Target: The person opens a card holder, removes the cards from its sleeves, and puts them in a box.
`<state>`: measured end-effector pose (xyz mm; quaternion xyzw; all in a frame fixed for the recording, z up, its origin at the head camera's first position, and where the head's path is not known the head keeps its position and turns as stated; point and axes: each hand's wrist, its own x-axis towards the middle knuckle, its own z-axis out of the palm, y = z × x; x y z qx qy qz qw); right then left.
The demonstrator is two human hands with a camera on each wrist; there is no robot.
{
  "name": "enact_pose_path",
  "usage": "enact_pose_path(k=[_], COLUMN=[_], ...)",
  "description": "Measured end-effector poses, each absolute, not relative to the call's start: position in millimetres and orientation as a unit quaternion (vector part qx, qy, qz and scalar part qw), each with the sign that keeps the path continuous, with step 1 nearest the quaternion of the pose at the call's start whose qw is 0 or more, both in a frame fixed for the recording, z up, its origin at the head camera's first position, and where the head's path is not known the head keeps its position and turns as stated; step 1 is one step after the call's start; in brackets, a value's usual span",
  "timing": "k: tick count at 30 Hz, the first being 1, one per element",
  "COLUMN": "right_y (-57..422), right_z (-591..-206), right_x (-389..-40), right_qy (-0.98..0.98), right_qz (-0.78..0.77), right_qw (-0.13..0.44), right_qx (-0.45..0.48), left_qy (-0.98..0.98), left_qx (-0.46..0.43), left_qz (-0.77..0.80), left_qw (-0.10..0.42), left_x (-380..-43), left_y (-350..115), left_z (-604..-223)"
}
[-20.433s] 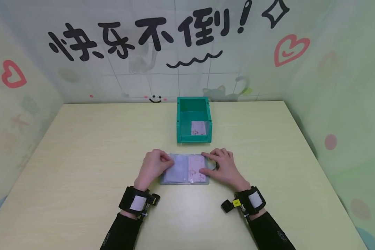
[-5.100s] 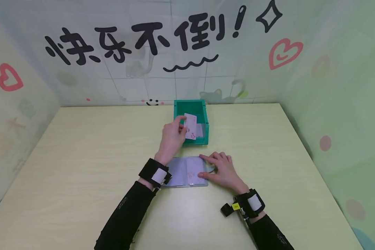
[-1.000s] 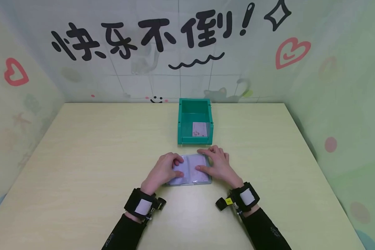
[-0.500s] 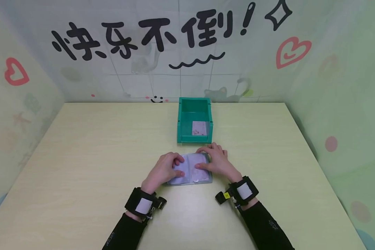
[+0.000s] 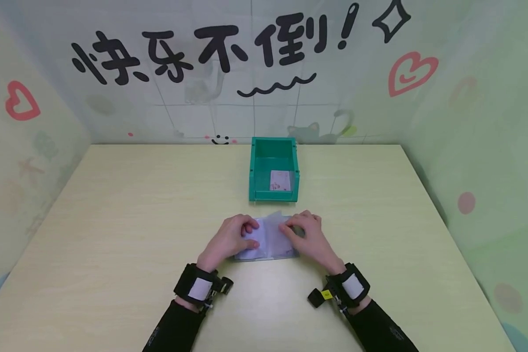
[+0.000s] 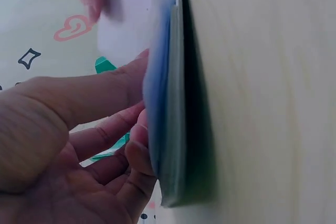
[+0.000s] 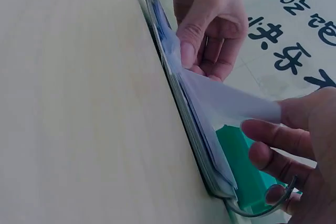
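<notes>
A small card album [image 5: 286,255] with translucent sleeve pages lies spread on the table in front of the person. My left hand [image 5: 232,237] rests on its left page; in the left wrist view the thumb and fingertips press that page from above. At the right half, my right hand [image 5: 310,237] pinches the outer edge of a clear sleeve page [image 7: 236,100] between thumb and finger. The right wrist view shows this page lifted at a slant off the stack. A thin loop [image 7: 287,195] hangs from the album's end near the right fingers.
Behind the album stands a teal open-front bin [image 5: 273,196], with a pink patterned card [image 5: 280,180] lying in it. The pale wooden table [image 5: 149,210] meets printed backdrop walls at its back and sides.
Half a second ago the right-hand page lay flat under the right fingers; now its edge is pinched and raised. Earlier, the left hand held a pink card over the bin; it is now back on the album.
</notes>
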<state>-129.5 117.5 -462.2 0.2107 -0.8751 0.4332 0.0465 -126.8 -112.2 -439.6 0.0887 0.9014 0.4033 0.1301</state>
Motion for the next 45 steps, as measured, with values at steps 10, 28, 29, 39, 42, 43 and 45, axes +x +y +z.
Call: enact_pose_path(k=[10,28,29,39,42,43,45], right_y=[107,139,140,142,142,142,141], right_z=[-473,-471,-471,-475,-479,-480,-480], right_x=[-119,-130,-131,-134,-134,-134,-133], right_qy=[-0.893,-0.927,-0.926,-0.935,-0.937,-0.936,-0.935], right_qz=[0.301,0.291,0.294,0.280,0.274,0.274,0.275], right_qw=[0.032,-0.035,-0.043,-0.030,-0.013,-0.007,0.002], right_qx=[0.334,0.235,0.232,0.216,0.218,0.220,0.222], left_qy=[0.879,0.917,0.917,0.933,0.926,0.926,0.927], left_qx=[0.079,-0.023,-0.029,0.059,0.086,0.089,0.089], left_qz=[0.447,0.387,0.384,0.349,0.356,0.354,0.350], left_qw=[0.147,0.098,0.100,0.067,0.089,0.095,0.104], left_x=[-135,-127,-126,-119,-117,-117,-119], left_y=[-126,-126,-126,-106,-97,-94,-91], left_z=[-443,-433,-433,-428,-429,-429,-429])
